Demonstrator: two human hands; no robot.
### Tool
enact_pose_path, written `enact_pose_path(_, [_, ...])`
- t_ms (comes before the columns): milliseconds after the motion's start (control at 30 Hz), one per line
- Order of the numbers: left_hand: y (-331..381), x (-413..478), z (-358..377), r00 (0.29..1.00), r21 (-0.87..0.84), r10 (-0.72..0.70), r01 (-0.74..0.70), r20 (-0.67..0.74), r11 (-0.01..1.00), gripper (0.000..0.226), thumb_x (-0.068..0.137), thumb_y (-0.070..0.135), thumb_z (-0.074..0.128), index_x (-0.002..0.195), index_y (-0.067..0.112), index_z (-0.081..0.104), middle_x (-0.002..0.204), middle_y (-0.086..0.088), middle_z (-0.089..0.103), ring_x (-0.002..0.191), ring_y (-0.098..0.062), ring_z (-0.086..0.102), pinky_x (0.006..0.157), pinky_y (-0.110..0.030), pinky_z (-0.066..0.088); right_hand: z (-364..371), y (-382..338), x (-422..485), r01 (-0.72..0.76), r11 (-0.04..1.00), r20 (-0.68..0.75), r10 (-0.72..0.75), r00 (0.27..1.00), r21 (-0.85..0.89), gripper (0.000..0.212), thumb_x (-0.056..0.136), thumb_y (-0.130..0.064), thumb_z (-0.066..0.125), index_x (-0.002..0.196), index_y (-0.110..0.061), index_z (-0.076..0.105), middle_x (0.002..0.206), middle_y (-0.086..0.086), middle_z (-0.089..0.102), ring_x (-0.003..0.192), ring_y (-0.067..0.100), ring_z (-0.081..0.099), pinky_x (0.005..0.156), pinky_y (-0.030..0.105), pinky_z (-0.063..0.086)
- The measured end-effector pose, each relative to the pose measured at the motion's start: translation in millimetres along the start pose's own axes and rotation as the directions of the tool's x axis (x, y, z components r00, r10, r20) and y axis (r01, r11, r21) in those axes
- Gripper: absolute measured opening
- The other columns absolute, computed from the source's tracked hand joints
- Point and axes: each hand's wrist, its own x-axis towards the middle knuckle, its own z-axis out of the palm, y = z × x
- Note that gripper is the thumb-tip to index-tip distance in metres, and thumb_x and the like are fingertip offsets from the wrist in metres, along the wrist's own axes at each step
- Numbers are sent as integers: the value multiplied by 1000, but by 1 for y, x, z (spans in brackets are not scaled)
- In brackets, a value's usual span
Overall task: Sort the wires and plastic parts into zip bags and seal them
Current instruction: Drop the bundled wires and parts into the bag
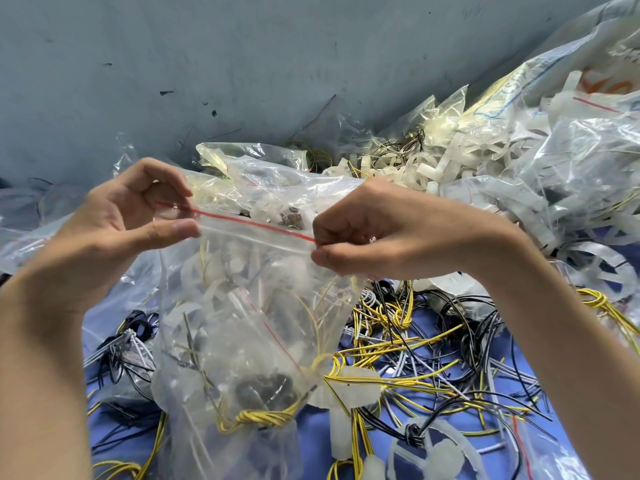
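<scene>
I hold up a clear zip bag [242, 327] with a red line along its top, filled with yellow wires and whitish plastic parts. My left hand [117, 220] pinches the left end of the zip strip between thumb and fingers. My right hand [374, 237] pinches the right end of the strip. The strip [252, 228] stretches straight between both hands. Loose yellow, black and grey wires [415, 344] lie on the blue surface beneath the bag. White plastic parts [349, 386] lie among them.
More filled clear bags [571, 161] and strips of white plastic [433, 168] pile up at the right and behind. A large printed sack [554, 71] leans at the upper right. A grey-blue wall [207, 64] closes the back. Empty bags lie at the left [20, 237].
</scene>
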Motion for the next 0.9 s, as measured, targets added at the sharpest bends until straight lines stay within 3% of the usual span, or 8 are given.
enact_pose_path(133, [0,4,6,1000,-5,20,-20,-18,1000,41,69,-5,61,90,30,58,77,12,59,75,-2,56,74,-16,50,1,-4,0,53,996,-17,-55,998,-65,36,86,-8,59,55,-9,41,50,-3,28,46,7,24,46,23,22])
enact_pose_path(233, [1,6,8,1000,-19,-8,8,-14,1000,44,69,-8,56,90,30,59,77,12,60,74,-3,55,70,-14,47,0,-4,-1,48,997,-34,-50,998,-52,36,87,-13,60,55,-12,45,49,-3,33,46,7,28,47,27,26])
enact_pose_path(333, [2,4,8,998,-33,-69,69,8,997,33,71,4,64,93,29,63,81,10,64,76,-4,60,73,-13,49,0,-5,0,45,998,-18,-46,999,-33,37,92,-24,59,56,-23,49,46,-10,40,44,5,34,45,22,27])
enact_pose_path(433, [2,2,11,995,-19,-94,94,19,995,27,66,23,71,92,28,66,83,10,65,77,-5,63,76,-17,52,3,-5,2,40,998,-10,-40,999,-39,39,92,-24,59,55,-27,46,45,-10,39,43,5,35,45,16,25])
enact_pose_path(567, [5,3,14,998,0,-58,58,23,998,30,67,18,79,91,29,64,82,12,64,76,-3,62,77,-18,53,6,-4,4,51,996,-39,-54,998,-73,39,90,-15,59,54,-23,46,41,-13,40,43,5,38,46,14,26])
enact_pose_path(700, [10,4,18,1000,1,-19,19,25,1000,29,66,18,70,90,31,61,81,15,64,74,-1,62,76,-21,54,8,-6,5,81,993,-49,-86,995,-87,41,84,-8,58,50,-21,38,43,-6,27,41,6,31,45,17,22])
enact_pose_path(900, [16,6,21,1000,77,-30,30,6,997,28,66,23,72,90,30,60,80,11,65,75,-4,63,77,-22,53,5,-4,3,51,999,-56,-52,997,-14,35,88,-11,59,54,-15,55,41,-10,42,39,4,39,43,13,24])
